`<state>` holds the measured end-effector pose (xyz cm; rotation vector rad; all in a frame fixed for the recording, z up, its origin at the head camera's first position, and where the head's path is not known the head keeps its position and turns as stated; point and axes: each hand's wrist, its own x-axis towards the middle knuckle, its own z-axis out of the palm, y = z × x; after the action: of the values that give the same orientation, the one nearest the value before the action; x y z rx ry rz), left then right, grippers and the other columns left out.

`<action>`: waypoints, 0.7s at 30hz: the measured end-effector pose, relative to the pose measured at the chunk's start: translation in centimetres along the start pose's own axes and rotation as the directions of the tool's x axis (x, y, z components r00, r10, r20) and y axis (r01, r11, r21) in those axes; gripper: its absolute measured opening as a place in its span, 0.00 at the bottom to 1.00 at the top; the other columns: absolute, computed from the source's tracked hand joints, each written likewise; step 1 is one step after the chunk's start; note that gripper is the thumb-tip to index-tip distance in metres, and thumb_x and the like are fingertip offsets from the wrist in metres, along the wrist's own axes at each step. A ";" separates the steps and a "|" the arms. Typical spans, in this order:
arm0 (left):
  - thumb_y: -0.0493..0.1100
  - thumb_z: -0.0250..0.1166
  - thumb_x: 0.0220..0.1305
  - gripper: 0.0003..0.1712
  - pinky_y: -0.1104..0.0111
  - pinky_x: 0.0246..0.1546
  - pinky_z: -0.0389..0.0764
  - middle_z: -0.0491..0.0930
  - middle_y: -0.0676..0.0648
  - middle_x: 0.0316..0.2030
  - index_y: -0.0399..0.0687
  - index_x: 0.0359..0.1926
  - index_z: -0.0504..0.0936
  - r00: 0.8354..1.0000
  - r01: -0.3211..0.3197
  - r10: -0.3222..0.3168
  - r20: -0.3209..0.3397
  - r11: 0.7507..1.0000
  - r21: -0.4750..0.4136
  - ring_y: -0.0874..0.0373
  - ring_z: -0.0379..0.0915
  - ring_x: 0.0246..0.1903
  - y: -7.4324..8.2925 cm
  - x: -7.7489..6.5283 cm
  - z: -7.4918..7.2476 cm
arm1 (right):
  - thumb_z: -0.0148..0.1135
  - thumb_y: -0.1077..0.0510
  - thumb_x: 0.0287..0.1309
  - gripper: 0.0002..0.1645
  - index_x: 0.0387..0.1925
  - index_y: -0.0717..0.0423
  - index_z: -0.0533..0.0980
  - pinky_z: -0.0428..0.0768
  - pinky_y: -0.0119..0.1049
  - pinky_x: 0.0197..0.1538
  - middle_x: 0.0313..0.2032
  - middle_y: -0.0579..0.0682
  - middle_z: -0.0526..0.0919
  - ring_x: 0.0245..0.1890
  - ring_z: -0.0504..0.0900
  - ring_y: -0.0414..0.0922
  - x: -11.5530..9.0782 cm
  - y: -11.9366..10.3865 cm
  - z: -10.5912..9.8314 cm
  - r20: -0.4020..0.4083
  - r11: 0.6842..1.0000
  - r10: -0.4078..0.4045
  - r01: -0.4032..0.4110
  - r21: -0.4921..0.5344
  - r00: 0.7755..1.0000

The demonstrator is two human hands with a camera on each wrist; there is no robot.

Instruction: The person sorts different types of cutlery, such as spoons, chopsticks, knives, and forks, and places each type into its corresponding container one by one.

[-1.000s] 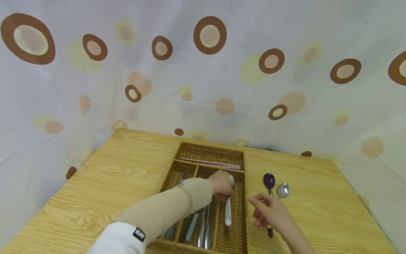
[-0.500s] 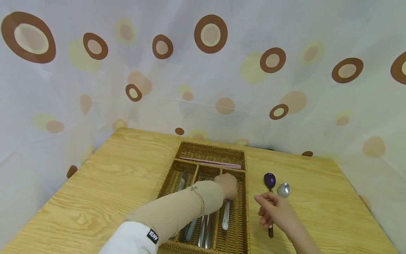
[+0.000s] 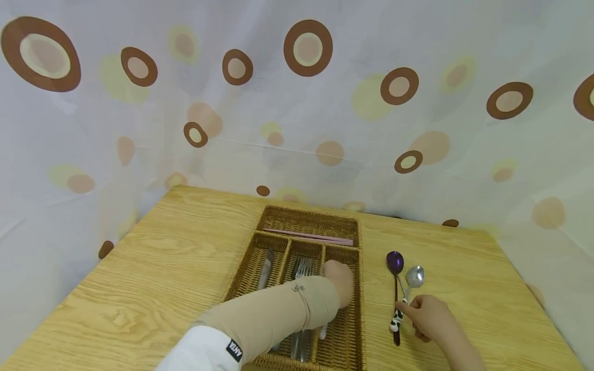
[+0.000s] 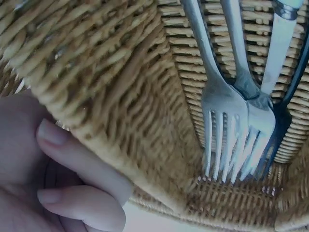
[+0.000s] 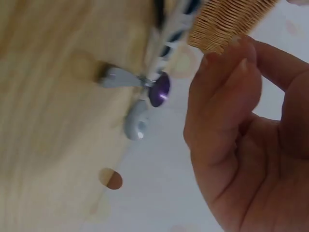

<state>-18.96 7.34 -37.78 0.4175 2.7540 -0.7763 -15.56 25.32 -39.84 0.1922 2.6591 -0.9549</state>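
Observation:
My left hand [image 3: 341, 281] is down in the right compartment of a wicker cutlery tray [image 3: 360, 309], fingers curled over a white-handled spoon [image 3: 323, 331]. Only the handle's end shows; its bowl is hidden under the hand. In the left wrist view, curled fingers [image 4: 87, 164] sit behind a woven divider. My right hand [image 3: 431, 317] is over the table, fingertips overlapping the black-and-white spotted handle [image 3: 396, 320] of a silver spoon [image 3: 415, 276]. The right wrist view shows nothing between its thumb and fingers. A purple spoon [image 3: 395, 263] crosses the silver one.
Several forks [image 4: 227, 116] lie in the tray's middle compartment, beside a knife [image 3: 266, 270] in the left one. Pink chopsticks [image 3: 308, 237] lie across the back compartment. A dotted curtain [image 3: 232, 113] borders the wooden table [image 3: 153, 263].
My left hand has shifted slightly right and nearer, and the white handle has slid left and nearer. My right hand has moved right and down, to the spotted spoon handle.

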 end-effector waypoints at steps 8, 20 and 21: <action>0.51 0.49 0.68 0.12 0.68 0.13 0.46 0.45 0.52 0.09 0.75 0.47 0.76 0.999 -0.011 0.007 0.037 0.995 0.097 0.59 0.35 0.12 0.9 -0.3 0.7 | 0.58 0.42 0.57 0.26 0.15 0.56 0.69 0.65 0.30 0.19 0.06 0.42 0.61 0.09 0.60 0.36 0.5 0.5 1.5 0.005 0.980 -0.025 0.026 -0.196 1.000; 0.51 0.54 0.67 0.08 0.71 0.11 0.50 0.65 0.61 0.14 0.69 0.39 0.79 0.999 -0.053 0.053 -0.013 0.999 0.002 0.62 0.41 0.11 0.5 -0.3 0.9 | 0.54 0.53 0.59 0.20 0.16 0.60 0.72 0.74 0.31 0.18 0.11 0.47 0.73 0.11 0.72 0.38 1.5 1.2 1.3 0.036 1.000 0.011 -0.010 -0.019 0.999; 0.51 0.55 0.66 0.08 0.72 0.11 0.54 0.70 0.63 0.18 0.68 0.40 0.80 0.997 -0.067 0.066 -0.026 0.997 -0.030 0.64 0.45 0.10 0.3 -0.4 0.9 | 0.53 0.53 0.60 0.19 0.18 0.60 0.72 0.75 0.31 0.19 0.11 0.46 0.73 0.11 0.73 0.38 1.6 1.3 1.1 0.050 1.000 0.014 -0.015 0.019 0.999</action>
<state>-18.36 6.99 -38.56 0.5135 2.7560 -0.7159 -16.47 25.63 -41.98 0.1896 2.6005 -0.9683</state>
